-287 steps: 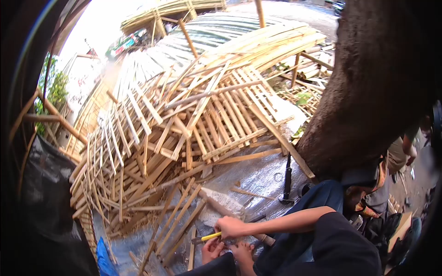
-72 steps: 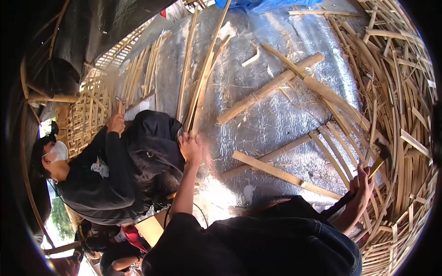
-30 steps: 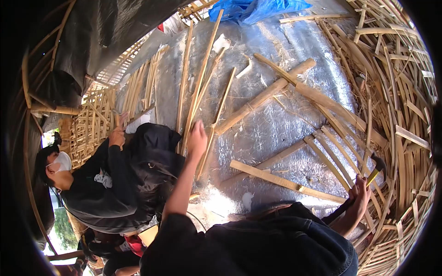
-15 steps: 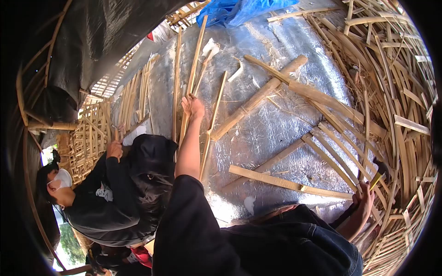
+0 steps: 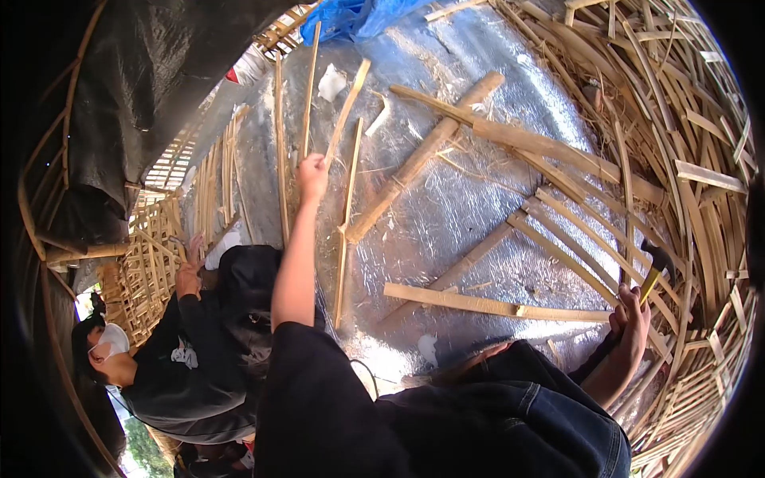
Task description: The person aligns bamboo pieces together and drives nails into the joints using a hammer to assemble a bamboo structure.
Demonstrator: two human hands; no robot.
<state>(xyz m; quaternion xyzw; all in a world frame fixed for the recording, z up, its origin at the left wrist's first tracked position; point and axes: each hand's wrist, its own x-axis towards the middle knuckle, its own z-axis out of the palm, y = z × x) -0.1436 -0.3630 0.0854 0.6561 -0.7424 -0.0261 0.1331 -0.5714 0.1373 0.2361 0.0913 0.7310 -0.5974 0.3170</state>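
Note:
My left hand [image 5: 312, 177] is closed round the lower end of a bamboo strip [image 5: 348, 105], which slants up and to the right from my fingers. Just beside it, another thin strip [image 5: 310, 88] runs up behind the hand. On the right, my right hand [image 5: 632, 323] grips a hammer [image 5: 653, 279] with a yellow part on its handle and a dark head pointing away from me. A loose strip [image 5: 348, 191] lies to the right of my left forearm, and a flat bamboo piece [image 5: 454, 300] lies in front of my legs.
A masked person [image 5: 179, 366] in black sits at the left, hands raised near bamboo lattice. Thick bamboo pieces [image 5: 426, 155] cross on the silver sheet [image 5: 446, 231]. A large heap of split bamboo [image 5: 709, 215] fills the right side. Blue plastic [image 5: 362, 17] lies at the top.
My left hand has moved from empty above the strips onto them, and the strip in it now tilts farther right. My right hand still holds the hammer. The view has shifted.

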